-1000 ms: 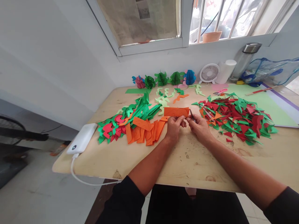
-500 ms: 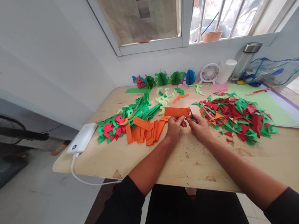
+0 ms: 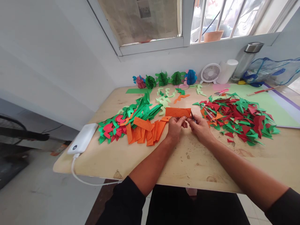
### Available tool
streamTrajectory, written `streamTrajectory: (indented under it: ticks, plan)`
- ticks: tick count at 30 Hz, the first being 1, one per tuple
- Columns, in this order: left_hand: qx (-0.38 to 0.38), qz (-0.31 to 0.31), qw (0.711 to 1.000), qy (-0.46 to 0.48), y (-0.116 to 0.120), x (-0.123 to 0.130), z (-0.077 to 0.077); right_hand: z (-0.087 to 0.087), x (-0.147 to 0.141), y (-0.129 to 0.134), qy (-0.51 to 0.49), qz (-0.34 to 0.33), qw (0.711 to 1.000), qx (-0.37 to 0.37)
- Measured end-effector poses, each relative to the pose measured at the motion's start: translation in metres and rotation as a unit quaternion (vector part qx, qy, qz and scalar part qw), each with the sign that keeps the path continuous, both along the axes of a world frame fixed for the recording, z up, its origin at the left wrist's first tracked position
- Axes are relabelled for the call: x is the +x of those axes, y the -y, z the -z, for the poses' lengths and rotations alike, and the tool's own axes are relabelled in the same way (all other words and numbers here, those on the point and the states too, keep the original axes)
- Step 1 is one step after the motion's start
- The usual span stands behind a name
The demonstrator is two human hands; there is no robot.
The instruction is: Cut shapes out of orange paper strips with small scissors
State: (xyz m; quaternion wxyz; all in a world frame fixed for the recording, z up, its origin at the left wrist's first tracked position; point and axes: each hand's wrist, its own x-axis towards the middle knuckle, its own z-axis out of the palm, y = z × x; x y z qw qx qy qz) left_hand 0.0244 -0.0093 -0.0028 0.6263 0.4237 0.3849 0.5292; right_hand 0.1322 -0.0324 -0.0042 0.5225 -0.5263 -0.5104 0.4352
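My left hand pinches the lower edge of an orange paper strip that has curved lines drawn on it. Close beside it on the right, my right hand is closed on small dark scissors, whose blades point up at the strip's right end. Left of my hands lie several folded orange papers, next to a pile of green cut paper with red pieces. On the right is a heap of red and green paper scraps.
Along the wall stand paper figures, a small white fan and a glass bottle. A white power bank with a cable lies at the left edge of the table.
The scissor blades have tilted slightly at the strip's right end. The strip has shifted a very little to the right; both hands stay nearly in place.
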Motion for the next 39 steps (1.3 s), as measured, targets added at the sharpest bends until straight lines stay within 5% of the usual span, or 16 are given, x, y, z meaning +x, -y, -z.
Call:
streamTrajectory:
  ticks: [39]
  plan:
    - [0.000, -0.005, 1.000, -0.023, -0.0024, 0.0009, 0.0047, 0.0016, 0.0010, -0.0011, 0.057, -0.022, 0.998, 0.003]
